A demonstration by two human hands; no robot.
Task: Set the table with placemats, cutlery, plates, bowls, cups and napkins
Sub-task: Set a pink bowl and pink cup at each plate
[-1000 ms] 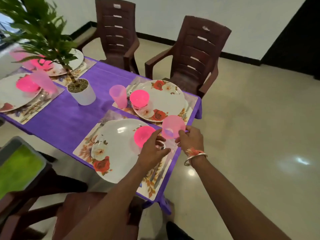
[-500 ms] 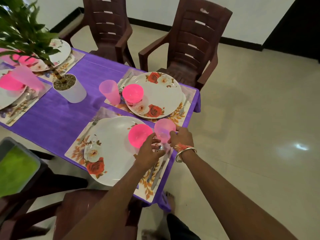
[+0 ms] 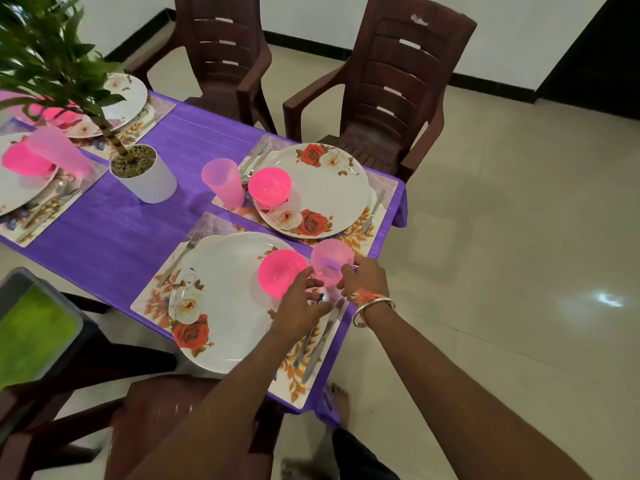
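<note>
On the purple table (image 3: pixel 114 244), the nearest floral placemat (image 3: pixel 152 299) carries a white rose-patterned plate (image 3: pixel 225 299) with a pink bowl (image 3: pixel 280 271) on its far right part. My right hand (image 3: pixel 367 277) grips a translucent pink cup (image 3: pixel 330 259) at the mat's far right corner, right beside the bowl. My left hand (image 3: pixel 298 306) hovers over the plate's right edge, fingers loosely curled, fingertips at the bowl's side. A spoon (image 3: pixel 323 298) and a knife (image 3: pixel 322 348) lie right of the plate, partly under my hands. A fork (image 3: pixel 180 258) lies on the left.
A second setting behind has a plate (image 3: pixel 329 192), bowl (image 3: pixel 269 185) and cup (image 3: pixel 221 181). Two more settings lie far left by a potted plant (image 3: pixel 145 174). Brown chairs (image 3: pixel 391 91) (image 3: pixel 225 46) stand behind the table, another chair (image 3: pixel 156 410) in front of me. A green-topped box (image 3: pixel 34 330) sits at left.
My right hand has brought the pink cup down a little, closer to the bowl at the mat's corner. My left hand stays by the bowl.
</note>
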